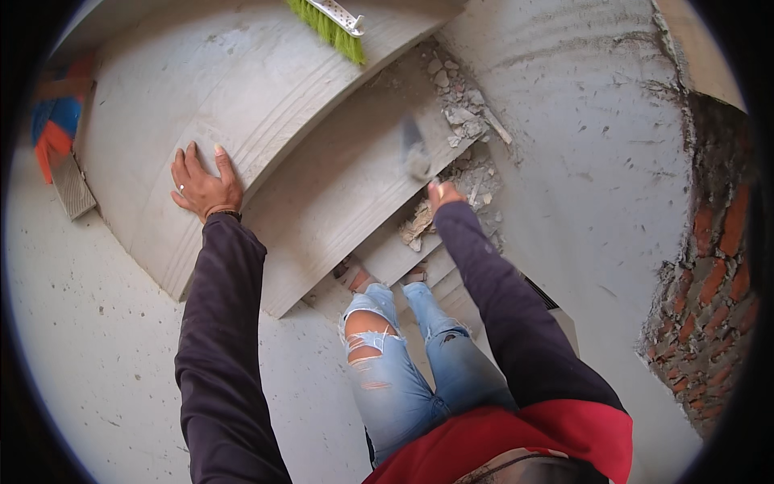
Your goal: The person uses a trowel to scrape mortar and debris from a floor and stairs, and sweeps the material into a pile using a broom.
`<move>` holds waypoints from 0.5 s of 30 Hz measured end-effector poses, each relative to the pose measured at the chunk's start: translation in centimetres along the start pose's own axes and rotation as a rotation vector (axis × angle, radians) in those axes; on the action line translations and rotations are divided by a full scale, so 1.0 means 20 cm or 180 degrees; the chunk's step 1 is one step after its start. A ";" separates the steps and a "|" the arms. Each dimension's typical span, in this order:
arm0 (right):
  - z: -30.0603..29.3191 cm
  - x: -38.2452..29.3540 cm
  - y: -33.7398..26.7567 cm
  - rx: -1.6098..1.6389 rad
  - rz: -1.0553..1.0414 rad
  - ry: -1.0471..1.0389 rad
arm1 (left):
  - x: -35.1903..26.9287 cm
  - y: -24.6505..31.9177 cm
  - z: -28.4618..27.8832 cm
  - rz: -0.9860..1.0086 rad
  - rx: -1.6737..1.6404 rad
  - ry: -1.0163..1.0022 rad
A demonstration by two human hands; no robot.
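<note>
My left hand [208, 184] presses palm down on the upper stair step [266, 78], its fingers apart, a ring on one of them. Motion blurs the small trowel [413, 142] that my right hand [446, 195] grips by the handle. Its grey blade is over the step below [338, 187], near that step's outer edge. Broken plaster rubble [462, 118] lies against the wall at the right end of this step. More chunks of debris [418, 225] sit on the stairs under my right hand.
A broom head with green bristles [338, 36] rests on the upper step. At far left are a ridged grey block [74, 187] and blue and orange material [57, 124]. Exposed brickwork [710, 327] shows in the right wall. My feet stand on the lower stairs [393, 260].
</note>
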State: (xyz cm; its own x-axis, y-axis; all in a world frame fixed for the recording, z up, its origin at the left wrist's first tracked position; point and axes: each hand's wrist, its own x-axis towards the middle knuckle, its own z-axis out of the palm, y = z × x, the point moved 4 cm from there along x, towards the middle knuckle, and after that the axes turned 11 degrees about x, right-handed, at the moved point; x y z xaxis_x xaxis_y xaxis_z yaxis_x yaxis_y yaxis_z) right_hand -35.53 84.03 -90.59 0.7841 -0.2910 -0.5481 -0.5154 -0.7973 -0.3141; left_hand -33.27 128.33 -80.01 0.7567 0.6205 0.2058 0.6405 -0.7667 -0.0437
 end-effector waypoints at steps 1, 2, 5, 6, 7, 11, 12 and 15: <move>-0.02 0.13 0.07 -0.0002 0.0201 0.0152 | 0.00 0.02 0.00 0.0014 -0.0006 -0.0009; -0.06 0.25 0.20 -0.0034 0.0256 0.0316 | 0.00 0.03 -0.01 0.0051 -0.0008 -0.0021; -0.14 0.22 0.41 0.1594 0.1439 -0.0036 | -0.01 -0.02 0.00 -0.0038 -0.0035 -0.0188; -0.15 0.14 0.46 0.1952 0.1648 0.0049 | -0.01 -0.01 -0.01 -0.0041 -0.0057 -0.0189; -0.14 0.07 0.51 0.2312 0.1844 0.0128 | 0.00 -0.01 -0.01 -0.0053 -0.0076 -0.0183; -0.07 -0.24 0.32 0.1211 0.1051 -0.0355 | 0.00 -0.01 0.00 -0.0017 0.0045 -0.0001; -0.02 -0.26 0.29 0.1222 0.1054 -0.0344 | 0.00 0.00 0.00 -0.0012 0.0001 -0.0090; 0.02 -0.21 0.13 -0.0019 -0.0655 0.0241 | 0.00 0.00 -0.01 -0.0014 -0.0041 -0.0185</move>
State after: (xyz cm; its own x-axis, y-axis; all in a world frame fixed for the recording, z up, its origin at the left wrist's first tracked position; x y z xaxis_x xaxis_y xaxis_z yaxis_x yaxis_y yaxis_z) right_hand -40.31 83.38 -89.38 0.8965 -0.1605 -0.4130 -0.3399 -0.8470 -0.4086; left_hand -33.25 128.35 -79.82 0.7605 0.6321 0.1487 0.6424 -0.7658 -0.0301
